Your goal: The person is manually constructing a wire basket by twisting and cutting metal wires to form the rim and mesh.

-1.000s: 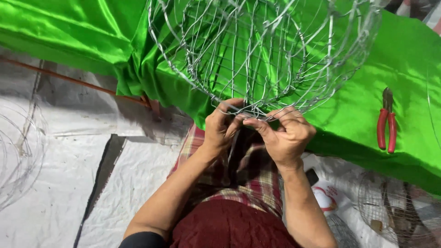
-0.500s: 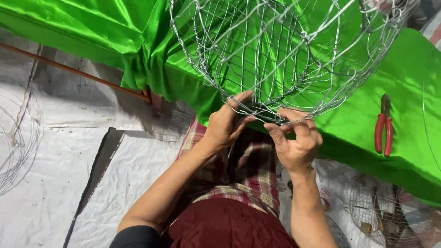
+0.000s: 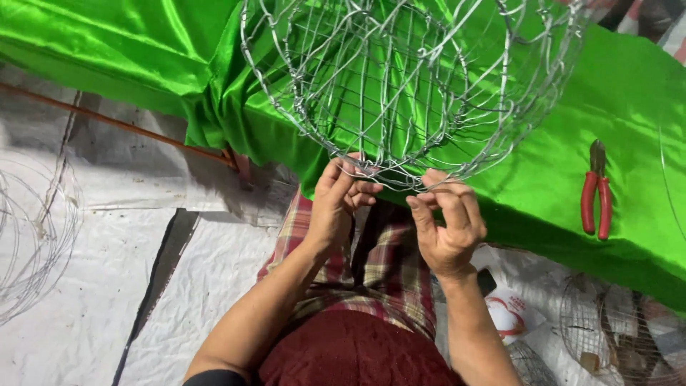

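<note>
Judging from how the wire basket frame (image 3: 411,86) looks, the weaving appears well advanced: the round cage of silvery wire already has a full lattice of crossing strands and twisted joints around its wall, and what seems left is the work along the near rim, where both hands sit. The left hand (image 3: 336,207) has its fingers curled shut on the lower edge of the frame, thumb and forefinger pinching a strand at the rim. The right hand (image 3: 446,218) is just beside it, fingers bent and closed on the same rim wire, so the two hands grip neighbouring spots with only a small gap between them. The frame hangs directly above and in front of the hands, its bulk rising away from the person and tilted so the open inside faces the camera; its far side lies over a bright green satin cloth (image 3: 128,50) that drapes across the surface behind. On that cloth, well apart to the right of the right hand, lie red-handled pliers (image 3: 596,189), untouched. Below the hands a plaid garment (image 3: 386,271) covers the person's lap. Loose loops of thin wire (image 3: 32,236) rest on white sheeting (image 3: 93,336) at the far left, and smaller wire mesh pieces (image 3: 618,325) sit at the lower right. Whether any joint on the rim is unfinished is too fine to tell.
</note>
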